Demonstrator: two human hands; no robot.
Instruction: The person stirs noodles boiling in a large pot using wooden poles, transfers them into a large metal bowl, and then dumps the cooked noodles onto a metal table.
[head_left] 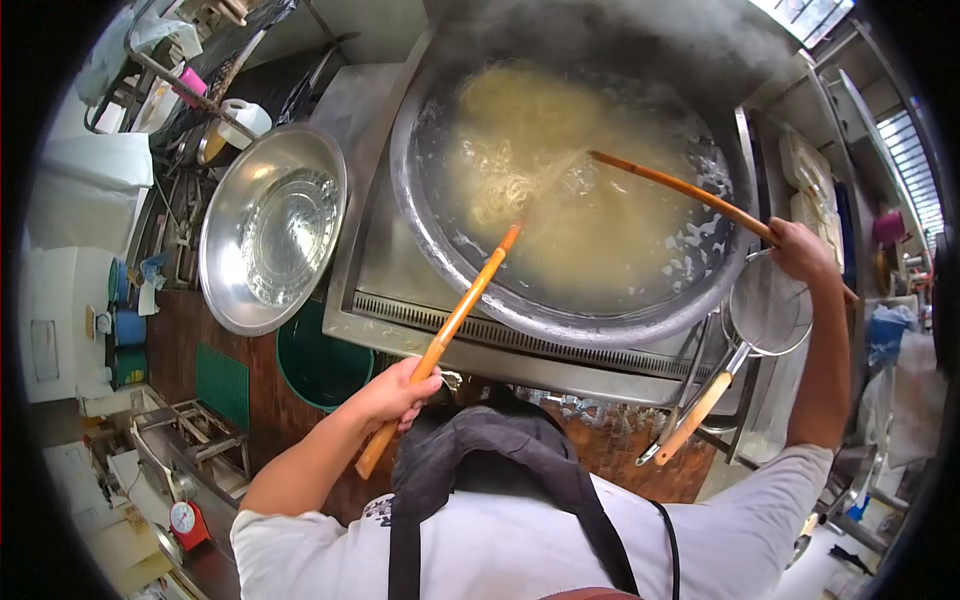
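Note:
A wide metal pot [420,235] holds steaming, cloudy water with pale noodles [500,185] bunched left of the middle. My left hand [400,390] is wrapped round a thick wooden stick [465,305], whose far tip dips in beside the noodles. On the right, my right hand [802,250] grips a second, darker wooden stick [690,190] above the pot's rim. That stick slants inward, its tip at the water near the centre. Just below my right hand rests a mesh strainer [770,310] with a wooden handle.
A large shiny metal basin [275,230] stands tilted left of the stove [365,320]. Beneath it is a green tub [320,355] on the floor. A red scale [188,522] sits at the lower left. Steam [690,35] drifts over the pot's far side.

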